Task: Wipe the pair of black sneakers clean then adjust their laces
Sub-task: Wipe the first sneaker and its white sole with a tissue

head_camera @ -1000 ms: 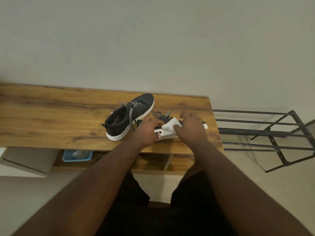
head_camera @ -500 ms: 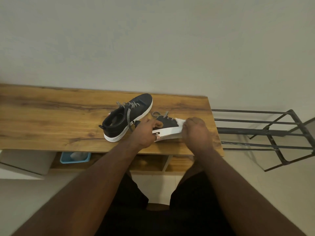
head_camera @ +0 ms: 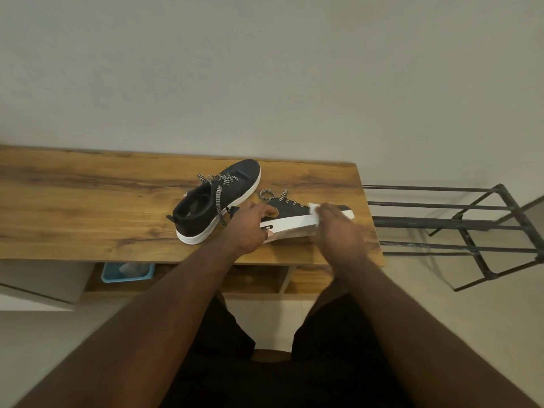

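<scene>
Near sneaker [head_camera: 297, 220] tipped on its side at the right end of the wooden table [head_camera: 88, 207], its heel grasped by the left hand [head_camera: 248, 229]; the right hand [head_camera: 338, 228], clutching a white wipe [head_camera: 314, 208], has travelled from mid-shoe a second ago to the toe. The white sole edge is thus nearly covered, judged as wiping well under way; the second sneaker [head_camera: 217, 198] stands upright just behind, its laces [head_camera: 219, 187] loose and not yet adjusted
</scene>
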